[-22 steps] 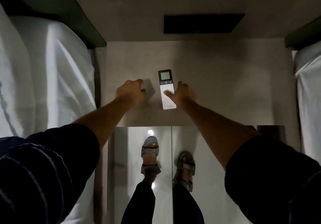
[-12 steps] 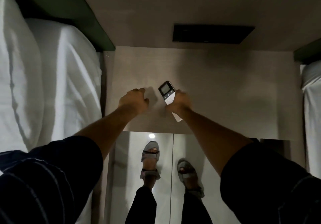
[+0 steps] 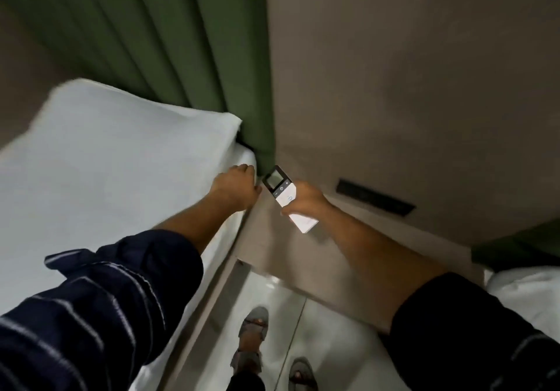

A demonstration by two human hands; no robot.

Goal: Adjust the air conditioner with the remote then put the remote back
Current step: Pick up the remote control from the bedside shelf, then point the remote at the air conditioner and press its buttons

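Note:
My right hand (image 3: 304, 201) grips a slim white remote (image 3: 280, 190) with a dark top and a small grey screen. The remote is lifted off the beige bedside table (image 3: 303, 257) and tilts up and to the left. Its lower white end sticks out below my fingers. My left hand (image 3: 235, 189) hangs curled just left of the remote, over the edge of the white bed, holding nothing. No air conditioner is in view.
A white bed (image 3: 115, 160) with a pillow fills the left. A green padded headboard (image 3: 169, 42) rises behind it. A dark wall panel (image 3: 375, 198) sits above the table. A second bed (image 3: 521, 296) shows at right. My sandalled feet (image 3: 251, 336) stand on pale floor tiles.
My right hand closed on the remote and lifted it off the table. My head turned up and to the left, bringing the headboard and wall into view.

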